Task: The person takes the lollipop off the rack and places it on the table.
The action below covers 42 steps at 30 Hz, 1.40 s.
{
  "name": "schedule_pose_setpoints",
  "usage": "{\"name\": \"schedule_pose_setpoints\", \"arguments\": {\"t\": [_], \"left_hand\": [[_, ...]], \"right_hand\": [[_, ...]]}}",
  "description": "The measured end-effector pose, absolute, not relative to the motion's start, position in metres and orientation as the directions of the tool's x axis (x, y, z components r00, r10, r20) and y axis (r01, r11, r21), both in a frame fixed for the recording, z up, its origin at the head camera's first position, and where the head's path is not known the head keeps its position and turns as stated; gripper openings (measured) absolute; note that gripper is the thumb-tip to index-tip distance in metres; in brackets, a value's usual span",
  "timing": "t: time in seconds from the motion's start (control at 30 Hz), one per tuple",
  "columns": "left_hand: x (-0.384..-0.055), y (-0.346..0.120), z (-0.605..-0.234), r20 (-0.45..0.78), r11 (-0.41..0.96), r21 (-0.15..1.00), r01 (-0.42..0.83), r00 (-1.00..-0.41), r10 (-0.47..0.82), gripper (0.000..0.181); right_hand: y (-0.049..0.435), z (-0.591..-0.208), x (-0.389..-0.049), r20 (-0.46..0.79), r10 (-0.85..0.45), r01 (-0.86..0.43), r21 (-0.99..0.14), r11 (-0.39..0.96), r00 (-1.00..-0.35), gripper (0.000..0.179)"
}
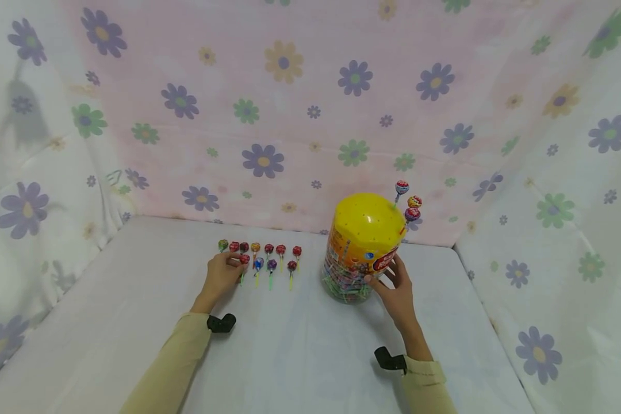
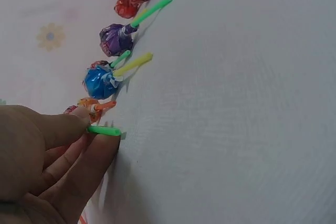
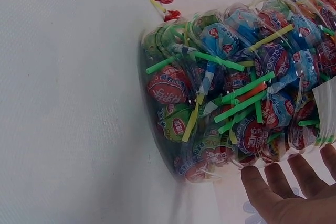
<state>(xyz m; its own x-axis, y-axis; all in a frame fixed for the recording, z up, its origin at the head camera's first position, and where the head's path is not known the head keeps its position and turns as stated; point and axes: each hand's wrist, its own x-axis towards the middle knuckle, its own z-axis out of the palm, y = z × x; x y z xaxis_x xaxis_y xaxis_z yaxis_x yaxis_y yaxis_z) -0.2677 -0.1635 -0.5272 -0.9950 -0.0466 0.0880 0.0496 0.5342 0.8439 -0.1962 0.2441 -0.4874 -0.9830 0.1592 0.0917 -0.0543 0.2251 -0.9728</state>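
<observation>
My left hand [image 1: 222, 275] pinches a red-wrapped lollipop [image 1: 245, 259] by its green stick [image 2: 107, 130], thumb on one side and fingertips on the other. It is at the left end of the front row, beside a blue lollipop [image 2: 101, 82] and a purple lollipop [image 2: 116, 40]. On the right, a clear jar [image 1: 348, 275] full of wrapped lollipops stands under a yellow domed lid [image 1: 367, 215] with small holes. My right hand [image 1: 397, 290] rests on the jar's right side, fingers spread and fingertips [image 3: 255, 178] against the wall. Three lollipops stick out of the lid's right side.
Behind the front row lies a back row of several lollipops, from a green one [image 1: 223, 245] to a red one [image 1: 297, 250]. A white cloth covers the table [image 1: 290, 356]. Flowered curtains [image 1: 310, 115] close off the back and both sides.
</observation>
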Motion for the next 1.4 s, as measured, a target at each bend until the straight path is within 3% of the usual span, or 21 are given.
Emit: {"name": "schedule_pose_setpoints", "arguments": {"t": [0.93, 1.1, 1.4], "left_hand": [[-0.252, -0.163, -0.516, 0.158, 0.671, 0.737, 0.080, -0.986, -0.056, 0.031], [-0.248, -0.159, -0.508, 0.180, 0.622, 0.771, 0.136, -0.984, -0.009, 0.028], [-0.237, -0.133, -0.482, 0.259, 0.415, 0.858, 0.304, -0.952, 0.161, 0.029]], "right_hand": [[0.245, -0.488, -0.197, 0.098, 0.146, -0.063, -0.972, 0.226, -0.985, 0.085], [0.245, -0.490, -0.197, 0.103, 0.150, -0.068, -0.971, 0.228, -0.983, 0.085], [0.244, -0.489, -0.197, 0.095, 0.142, -0.062, -0.974, 0.219, -0.985, 0.087]]}}
